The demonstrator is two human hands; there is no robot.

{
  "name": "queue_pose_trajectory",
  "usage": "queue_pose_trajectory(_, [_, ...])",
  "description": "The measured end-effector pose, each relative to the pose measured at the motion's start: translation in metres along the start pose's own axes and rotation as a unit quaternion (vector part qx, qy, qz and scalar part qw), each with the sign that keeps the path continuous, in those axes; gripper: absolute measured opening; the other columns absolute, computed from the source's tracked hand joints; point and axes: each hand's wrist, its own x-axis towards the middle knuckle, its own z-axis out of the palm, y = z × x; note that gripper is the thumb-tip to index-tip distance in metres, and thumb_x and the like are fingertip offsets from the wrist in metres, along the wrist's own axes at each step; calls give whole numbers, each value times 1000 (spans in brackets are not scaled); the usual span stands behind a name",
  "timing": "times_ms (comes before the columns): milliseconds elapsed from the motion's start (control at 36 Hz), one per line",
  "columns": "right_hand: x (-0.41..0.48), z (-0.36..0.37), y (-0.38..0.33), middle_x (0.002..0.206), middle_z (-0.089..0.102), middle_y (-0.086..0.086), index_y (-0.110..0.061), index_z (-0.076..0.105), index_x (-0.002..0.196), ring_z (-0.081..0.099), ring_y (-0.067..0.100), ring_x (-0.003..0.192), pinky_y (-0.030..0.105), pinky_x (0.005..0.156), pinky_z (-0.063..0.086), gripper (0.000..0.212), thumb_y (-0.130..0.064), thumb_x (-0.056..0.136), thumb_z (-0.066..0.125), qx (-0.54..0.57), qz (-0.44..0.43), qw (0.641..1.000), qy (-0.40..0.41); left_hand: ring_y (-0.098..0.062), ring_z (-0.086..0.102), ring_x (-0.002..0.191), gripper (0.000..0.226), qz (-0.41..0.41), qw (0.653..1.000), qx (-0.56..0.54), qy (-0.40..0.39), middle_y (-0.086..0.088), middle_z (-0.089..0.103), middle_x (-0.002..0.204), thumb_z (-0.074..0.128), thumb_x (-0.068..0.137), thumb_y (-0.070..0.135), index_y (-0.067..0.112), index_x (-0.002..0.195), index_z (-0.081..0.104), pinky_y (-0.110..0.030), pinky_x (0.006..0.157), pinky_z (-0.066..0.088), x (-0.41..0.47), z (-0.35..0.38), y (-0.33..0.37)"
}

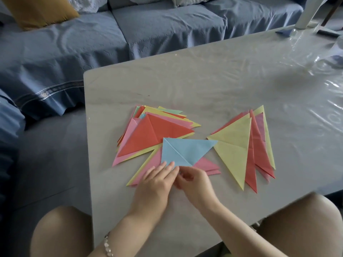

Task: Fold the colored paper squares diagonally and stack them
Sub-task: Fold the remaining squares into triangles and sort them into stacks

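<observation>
A light blue folded paper triangle (185, 151) lies in the middle of the grey table (204, 86), on top of pink and yellow folded sheets (148, 164). My left hand (156, 184) rests with straight fingers on those sheets, fingertips at the blue triangle's near corner. My right hand (194, 182) has curled fingers at the same near corner and seems to pinch the paper there. A pile of folded triangles topped by a red one (154, 136) lies to the left. Another pile, topped by a yellow triangle (235, 145) over red ones, lies to the right.
A blue sofa (92, 43) with a mustard cushion (37, 10) stands beyond the table's far edge. Clear plastic film (315, 58) covers the table. A white post (304, 13) and small objects stand at the far right corner. My knees flank the near edge.
</observation>
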Motion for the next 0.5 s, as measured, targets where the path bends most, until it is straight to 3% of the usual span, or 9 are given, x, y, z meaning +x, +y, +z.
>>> queue_pose_trajectory(83, [-6, -5, 5, 61, 50, -10, -25, 70, 95, 44, 2, 53, 15, 54, 34, 16, -20, 88, 56, -193, -42, 980, -35, -13, 69, 89, 44, 22, 999, 12, -28, 5, 72, 99, 36, 73, 14, 20, 95, 74, -20, 69, 52, -7, 6, -27])
queue_pose_trajectory(139, [-9, -12, 6, 74, 52, -9, -24, 69, 102, 54, 5, 66, 19, 59, 41, 20, -21, 86, 58, -317, -131, 938, 42, -17, 68, 94, 43, 62, 997, 1, -46, 3, 71, 104, 37, 76, 11, 16, 99, 72, -20, 81, 45, -10, 6, -44])
queue_pose_trajectory(194, [-5, -16, 13, 86, 58, -2, -20, 70, 100, 61, 19, 79, 25, 65, 52, 26, -28, 80, 55, -383, -236, 890, 79, -20, 66, 98, 42, 96, 994, -15, -45, 0, 69, 108, 36, 80, 8, 12, 103, 71, -21, 89, 38, -11, 1, -56])
queue_pose_trajectory(222, [-2, -18, 18, 98, 62, 0, -20, 69, 104, 63, 23, 92, 31, 75, 54, 33, -34, 82, 49, -419, -267, 866, 61, -20, 66, 99, 42, 109, 993, -10, -39, -1, 69, 108, 36, 82, 7, 12, 103, 71, -23, 91, 37, -11, -1, -60])
queue_pose_trajectory(278, [3, -20, 26, 127, 58, 0, -20, 63, 118, 53, 23, 121, 35, 98, 42, 47, -44, 90, 33, -492, -302, 817, -16, -22, 67, 98, 43, 123, 992, 17, -27, -2, 70, 107, 31, 88, 5, 11, 99, 73, -28, 92, 36, -8, -6, -66])
queue_pose_trajectory(333, [5, -18, 33, 138, 49, 1, -18, 58, 126, 42, 20, 129, 33, 109, 32, 59, -47, 97, 14, -543, -305, 778, -82, -24, 67, 99, 46, 112, 993, 37, -20, -5, 70, 107, 29, 85, 2, 11, 94, 73, -32, 94, 34, -5, -6, -67])
queue_pose_trajectory(417, [4, -14, 37, 141, 45, 3, -13, 49, 134, 39, 18, 131, 33, 103, 25, 68, -49, 97, 5, -575, -261, 766, -119, -25, 62, 109, 42, 66, 997, 29, -37, -10, 64, 119, 33, 86, 11, 6, 110, 67, -31, 100, 30, -10, 5, -51])
queue_pose_trajectory(500, [3, -14, 37, 142, 43, 2, -11, 45, 136, 35, 16, 133, 33, 107, 24, 67, -52, 97, 10, -574, -263, 767, -112, -19, 43, 129, 56, 18, 995, 27, -90, -9, 50, 137, 13, 100, 38, 4, 132, 45, -28, 109, 20, -21, 20, -30])
